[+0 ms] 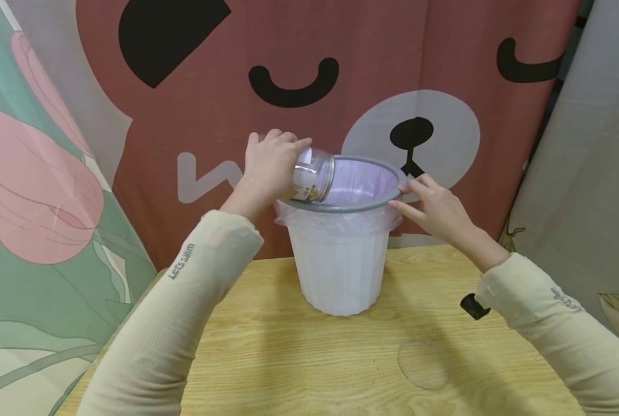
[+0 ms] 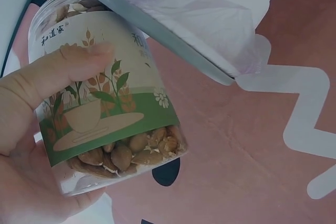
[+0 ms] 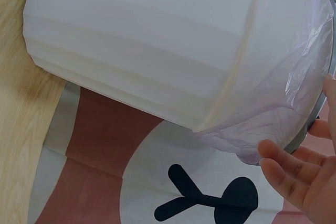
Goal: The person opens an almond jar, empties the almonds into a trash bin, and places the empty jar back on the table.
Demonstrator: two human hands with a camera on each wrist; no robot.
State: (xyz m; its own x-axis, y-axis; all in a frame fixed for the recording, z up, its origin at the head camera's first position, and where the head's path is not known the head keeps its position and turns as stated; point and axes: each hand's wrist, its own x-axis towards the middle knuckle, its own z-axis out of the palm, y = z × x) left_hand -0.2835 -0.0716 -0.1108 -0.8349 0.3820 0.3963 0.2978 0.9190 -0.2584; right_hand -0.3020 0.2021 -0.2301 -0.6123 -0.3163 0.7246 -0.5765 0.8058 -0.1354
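Note:
A white trash bin (image 1: 338,266) with a grey rim stands on the table, lined with a pale purple plastic bag (image 1: 364,179). My left hand (image 1: 269,164) grips a clear jar (image 1: 309,176) at the bin's left rim, tilted with its mouth towards the inside. Shelled nuts (image 2: 122,156) such as almonds show through the jar's base below a printed label (image 2: 94,93), with more near its mouth. On the opposite side, my right hand (image 1: 438,209) pinches the bin's rim, thumb in front and fingers at the edge, beside the bag's overhang (image 3: 283,124).
On the wooden table (image 1: 289,358), a clear round disc (image 1: 424,363) lies in front of the bin to the right. Close to the right sleeve is a small black object (image 1: 474,306). Behind the bin hangs a reddish-brown printed curtain (image 1: 185,127).

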